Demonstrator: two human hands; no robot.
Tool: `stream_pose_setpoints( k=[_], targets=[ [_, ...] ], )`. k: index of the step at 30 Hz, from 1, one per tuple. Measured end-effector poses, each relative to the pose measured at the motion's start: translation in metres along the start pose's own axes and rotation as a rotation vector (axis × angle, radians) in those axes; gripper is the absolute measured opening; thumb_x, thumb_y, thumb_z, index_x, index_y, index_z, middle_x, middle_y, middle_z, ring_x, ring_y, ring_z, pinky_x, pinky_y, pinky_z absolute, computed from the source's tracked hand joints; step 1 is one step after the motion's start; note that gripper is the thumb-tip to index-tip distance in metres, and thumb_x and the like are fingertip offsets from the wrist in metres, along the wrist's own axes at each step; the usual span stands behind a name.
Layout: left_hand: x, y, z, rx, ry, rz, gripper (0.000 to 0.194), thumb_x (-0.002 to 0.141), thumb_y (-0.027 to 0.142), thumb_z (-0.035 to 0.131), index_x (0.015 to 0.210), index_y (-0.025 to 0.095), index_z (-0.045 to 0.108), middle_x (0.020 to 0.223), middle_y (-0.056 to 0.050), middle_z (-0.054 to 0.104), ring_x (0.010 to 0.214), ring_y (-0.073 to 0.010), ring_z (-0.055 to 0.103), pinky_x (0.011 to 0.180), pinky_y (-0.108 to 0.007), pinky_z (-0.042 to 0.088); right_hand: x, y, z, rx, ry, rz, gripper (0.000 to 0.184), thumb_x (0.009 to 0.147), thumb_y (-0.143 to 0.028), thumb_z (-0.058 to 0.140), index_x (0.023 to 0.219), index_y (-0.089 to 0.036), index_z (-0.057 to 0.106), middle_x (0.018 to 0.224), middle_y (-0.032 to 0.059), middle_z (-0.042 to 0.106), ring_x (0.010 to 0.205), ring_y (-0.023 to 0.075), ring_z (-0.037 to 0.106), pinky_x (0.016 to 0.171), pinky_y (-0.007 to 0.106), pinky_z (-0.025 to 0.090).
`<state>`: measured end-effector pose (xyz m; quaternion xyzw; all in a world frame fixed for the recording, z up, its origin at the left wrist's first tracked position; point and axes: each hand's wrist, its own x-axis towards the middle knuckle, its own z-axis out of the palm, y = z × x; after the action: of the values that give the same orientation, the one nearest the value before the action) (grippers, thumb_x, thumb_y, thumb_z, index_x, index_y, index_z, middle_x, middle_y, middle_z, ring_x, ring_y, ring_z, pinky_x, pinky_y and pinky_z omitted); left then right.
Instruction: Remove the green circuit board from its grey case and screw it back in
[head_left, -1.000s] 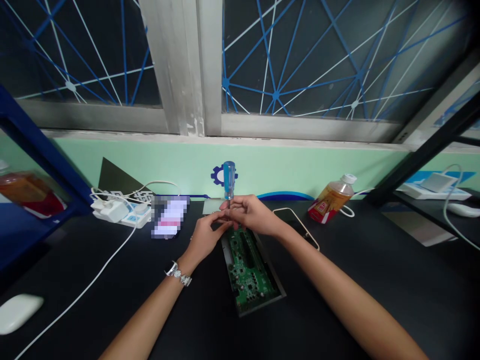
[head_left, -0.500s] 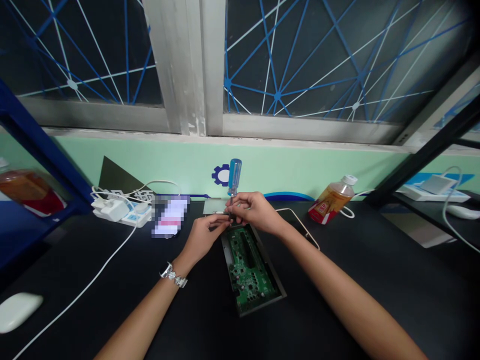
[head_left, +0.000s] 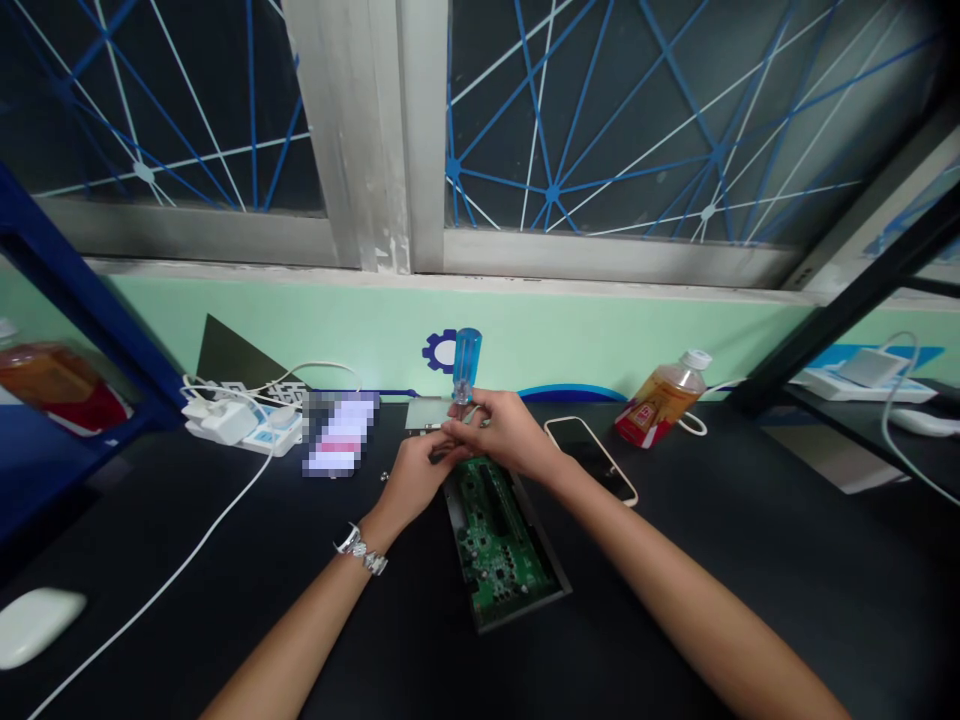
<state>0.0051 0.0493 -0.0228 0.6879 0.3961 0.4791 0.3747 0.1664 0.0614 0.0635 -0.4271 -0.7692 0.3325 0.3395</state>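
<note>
Blue-handled screwdriver (head_left: 466, 362) held near-upright at far end of green circuit board (head_left: 499, 545).
Shaft gripped low by right hand (head_left: 506, 430); left hand (head_left: 412, 475) bunched in beside it, fingertips partly hidden. Board laid flat on black desk (head_left: 675, 540). Dark-screened phone (head_left: 596, 460) placed right of board, drink bottle (head_left: 660, 400) farther right; white power strip (head_left: 274, 432) set at left, cables attached.

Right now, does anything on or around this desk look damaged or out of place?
Nothing looks spilled. A small shiny bit lies loose on the black desk by the left hand, off the circuit board, too small to identify. Behind, the window frame looks chipped near its base.
</note>
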Motion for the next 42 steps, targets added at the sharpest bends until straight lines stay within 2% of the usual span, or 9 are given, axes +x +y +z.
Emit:
stream_pose_setpoints(
  k=[3,8,13,16,19,27,32,35,42],
  targets=[
    [-0.003,0.003,-0.006,-0.040,-0.021,-0.016,0.020,0.089,0.029,0.065,0.102,0.017,0.074,0.104,-0.009,0.077,0.094,-0.0223,0.072,0.087,-0.034,0.056,0.002,0.007,-0.003,0.093,-0.018,0.030,0.019,0.079,-0.035,0.071,0.080,-0.017,0.063,0.063,0.0012,0.067,0.059,0.0156,0.066,0.054,0.025,0.048],
    [-0.007,0.003,-0.015,0.001,0.025,-0.029,0.020,0.088,0.032,0.065,0.100,0.018,0.073,0.100,-0.008,0.077,0.092,-0.0222,0.073,0.086,-0.035,0.056,0.000,0.007,-0.006,0.173,-0.149,-0.014,0.015,0.087,-0.031,0.061,0.092,-0.017,0.065,0.067,0.0015,0.068,0.063,0.0160,0.067,0.055,0.025,0.048],
    [-0.005,0.004,-0.010,0.137,0.123,0.026,0.015,0.085,0.033,0.069,0.090,0.019,0.071,0.086,-0.004,0.076,0.080,-0.0208,0.071,0.077,-0.032,0.055,-0.004,0.003,-0.003,-0.111,-0.071,-0.111,0.016,0.087,-0.027,0.061,0.102,-0.022,0.065,0.083,0.0009,0.070,0.065,0.0137,0.064,0.064,0.026,0.045],
    [-0.004,0.007,-0.008,0.192,0.155,0.062,0.013,0.085,0.032,0.069,0.087,0.020,0.069,0.085,-0.003,0.074,0.080,-0.0198,0.069,0.077,-0.031,0.054,-0.004,0.004,0.001,-0.256,-0.011,-0.141,0.007,0.089,-0.026,0.058,0.092,-0.022,0.063,0.079,0.0001,0.068,0.067,0.0137,0.061,0.065,0.025,0.042],
    [-0.007,0.009,-0.011,0.212,0.138,0.061,0.014,0.085,0.031,0.069,0.095,0.020,0.068,0.091,-0.004,0.074,0.084,-0.0191,0.068,0.078,-0.030,0.054,-0.005,0.003,0.002,-0.259,-0.009,-0.183,0.012,0.093,-0.025,0.053,0.085,-0.021,0.060,0.074,0.0009,0.066,0.066,0.0137,0.060,0.064,0.025,0.041],
    [-0.019,0.022,-0.029,0.259,0.051,0.094,0.015,0.091,0.028,0.062,0.102,0.020,0.068,0.102,-0.006,0.071,0.090,-0.0180,0.066,0.080,-0.032,0.052,-0.030,0.010,-0.008,0.284,0.144,-0.067,0.021,0.098,-0.043,0.048,0.095,-0.022,0.050,0.083,0.0034,0.069,0.063,0.0156,0.067,0.061,0.029,0.053],
    [-0.032,0.032,-0.024,0.294,-0.073,0.128,0.016,0.090,0.030,0.063,0.103,0.022,0.068,0.099,-0.006,0.071,0.090,-0.0187,0.065,0.080,-0.033,0.051,-0.065,0.034,-0.001,0.754,0.255,0.082,0.040,0.082,-0.039,0.074,0.095,-0.027,0.038,0.087,-0.0007,0.070,0.067,0.0193,0.071,0.065,0.035,0.057],
    [-0.036,0.035,-0.019,0.306,-0.103,0.126,0.016,0.088,0.030,0.065,0.102,0.023,0.069,0.097,-0.005,0.071,0.087,-0.0184,0.064,0.079,-0.033,0.051,-0.083,0.044,0.003,0.861,0.356,0.131,0.042,0.079,-0.032,0.077,0.093,-0.027,0.038,0.086,-0.0019,0.071,0.067,0.0191,0.071,0.065,0.034,0.057],
    [-0.037,0.035,-0.013,0.302,-0.097,0.124,0.011,0.089,0.031,0.064,0.094,0.022,0.069,0.088,-0.004,0.070,0.080,-0.0172,0.064,0.073,-0.031,0.050,-0.090,0.047,0.006,0.971,0.416,0.179,0.040,0.078,-0.028,0.078,0.091,-0.026,0.041,0.086,-0.0009,0.072,0.071,0.0202,0.072,0.069,0.036,0.057]
  ],
)
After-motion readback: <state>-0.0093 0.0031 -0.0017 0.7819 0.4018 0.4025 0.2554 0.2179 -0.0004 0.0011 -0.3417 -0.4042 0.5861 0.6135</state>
